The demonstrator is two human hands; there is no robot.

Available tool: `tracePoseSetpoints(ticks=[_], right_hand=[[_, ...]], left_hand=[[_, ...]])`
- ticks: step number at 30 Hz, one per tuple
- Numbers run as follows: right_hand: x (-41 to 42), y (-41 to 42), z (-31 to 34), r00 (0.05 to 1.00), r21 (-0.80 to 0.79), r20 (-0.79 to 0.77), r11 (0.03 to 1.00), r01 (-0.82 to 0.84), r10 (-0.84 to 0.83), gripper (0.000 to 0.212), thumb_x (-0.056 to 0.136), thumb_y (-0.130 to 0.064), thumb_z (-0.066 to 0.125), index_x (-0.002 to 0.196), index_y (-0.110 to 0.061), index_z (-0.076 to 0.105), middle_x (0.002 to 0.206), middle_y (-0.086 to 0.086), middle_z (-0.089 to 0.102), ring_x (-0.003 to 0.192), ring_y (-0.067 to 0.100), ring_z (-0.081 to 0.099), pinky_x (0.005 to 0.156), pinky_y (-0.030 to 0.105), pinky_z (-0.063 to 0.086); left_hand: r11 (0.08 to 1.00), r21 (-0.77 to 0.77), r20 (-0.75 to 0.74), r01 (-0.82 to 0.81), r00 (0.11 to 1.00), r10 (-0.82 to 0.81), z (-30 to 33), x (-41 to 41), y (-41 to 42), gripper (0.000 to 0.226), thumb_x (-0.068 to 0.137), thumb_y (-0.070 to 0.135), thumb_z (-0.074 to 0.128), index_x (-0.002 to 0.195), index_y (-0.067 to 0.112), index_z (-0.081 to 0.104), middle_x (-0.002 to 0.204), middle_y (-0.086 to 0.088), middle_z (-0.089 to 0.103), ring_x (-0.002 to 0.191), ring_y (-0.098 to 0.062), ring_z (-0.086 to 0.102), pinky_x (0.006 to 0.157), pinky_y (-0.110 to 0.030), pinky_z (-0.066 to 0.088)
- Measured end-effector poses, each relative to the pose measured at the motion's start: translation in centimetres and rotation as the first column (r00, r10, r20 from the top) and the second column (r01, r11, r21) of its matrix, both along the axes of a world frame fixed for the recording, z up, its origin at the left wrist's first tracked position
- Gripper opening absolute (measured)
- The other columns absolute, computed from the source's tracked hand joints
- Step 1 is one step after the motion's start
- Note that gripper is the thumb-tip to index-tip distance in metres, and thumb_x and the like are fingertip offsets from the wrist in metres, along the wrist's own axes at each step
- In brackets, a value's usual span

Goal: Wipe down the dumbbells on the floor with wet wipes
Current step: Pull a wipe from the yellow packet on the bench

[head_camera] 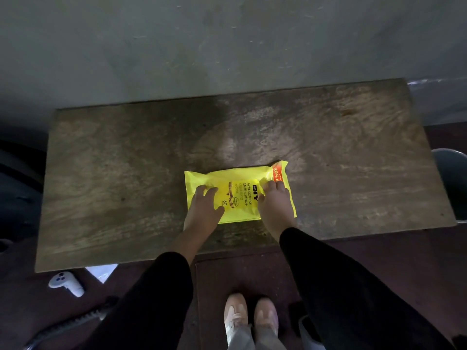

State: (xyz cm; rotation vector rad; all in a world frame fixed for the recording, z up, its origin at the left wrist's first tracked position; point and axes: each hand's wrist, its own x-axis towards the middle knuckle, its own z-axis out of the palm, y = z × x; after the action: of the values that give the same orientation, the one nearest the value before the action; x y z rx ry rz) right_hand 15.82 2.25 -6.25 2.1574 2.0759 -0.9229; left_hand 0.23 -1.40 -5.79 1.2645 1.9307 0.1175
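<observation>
A yellow pack of wet wipes (240,195) lies flat near the front edge of a worn wooden table (126,173). My left hand (203,208) rests on the pack's left end, fingers spread over it. My right hand (275,207) lies on its right end, with the fingertips pinched at the top of the pack near the label. Both arms wear black sleeves. No dumbbell is in view.
A grey wall rises behind the table. On the dark floor at the lower left lie a white controller (66,282) and a white sheet (102,271). A grey bin (452,183) stands at the table's right end. My feet in pale shoes (250,317) stand below.
</observation>
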Motion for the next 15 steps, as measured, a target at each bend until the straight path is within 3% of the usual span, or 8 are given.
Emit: tracePoseSetpoints(ticks=[6,10,13,15], right_hand=[[-1.1,0.7,0.6,0.970,-0.033,-0.085,0.974,0.224,-0.226,0.027,0.095,-0.008,0.038,0.114,0.002,0.054,0.118,0.020,0.052,0.100,0.034,0.054,0.080,0.034,0.041],[-2.7,-0.3,0.9,0.945,0.063,-0.177,0.955,0.289,-0.274,0.021,0.093,-0.008,0.043,0.103,0.002,0.058,0.099,0.017,0.062,0.091,0.031,0.057,0.068,0.028,0.034],[-3.1,-1.5,1.3,0.868,0.107,-0.376,0.915,0.388,-0.324,0.013,0.090,-0.005,0.051,0.095,0.004,0.061,0.089,0.015,0.065,0.085,0.027,0.058,0.063,0.018,0.028],[-2.9,-2.1,1.5,0.817,0.081,-0.471,0.905,0.417,-0.334,0.010,0.089,-0.004,0.055,0.091,0.003,0.062,0.085,0.011,0.065,0.082,0.023,0.058,0.061,0.013,0.030]], left_hand=[[0.999,-0.047,0.018,-0.005,1.000,0.006,0.2,0.1,0.3,0.057,0.088,0.026,0.059,0.139,0.013,0.038,0.150,-0.009,0.020,0.137,-0.026,0.028,0.109,-0.037,0.032],[0.979,-0.046,0.139,-0.197,0.970,0.201,0.7,1.0,1.1,0.043,0.088,0.039,0.057,0.124,0.016,0.059,0.145,-0.007,0.034,0.130,-0.021,0.040,0.100,-0.026,0.034],[0.934,-0.010,0.263,-0.357,0.900,0.347,1.7,2.0,2.0,0.040,0.089,0.043,0.052,0.106,0.010,0.069,0.119,-0.007,0.062,0.110,-0.019,0.055,0.079,-0.023,0.038],[0.914,-0.043,0.321,-0.405,0.860,0.396,2.5,2.7,2.4,0.041,0.089,0.041,0.053,0.105,0.006,0.068,0.090,-0.003,0.062,0.095,-0.023,0.059,0.067,-0.025,0.036]])
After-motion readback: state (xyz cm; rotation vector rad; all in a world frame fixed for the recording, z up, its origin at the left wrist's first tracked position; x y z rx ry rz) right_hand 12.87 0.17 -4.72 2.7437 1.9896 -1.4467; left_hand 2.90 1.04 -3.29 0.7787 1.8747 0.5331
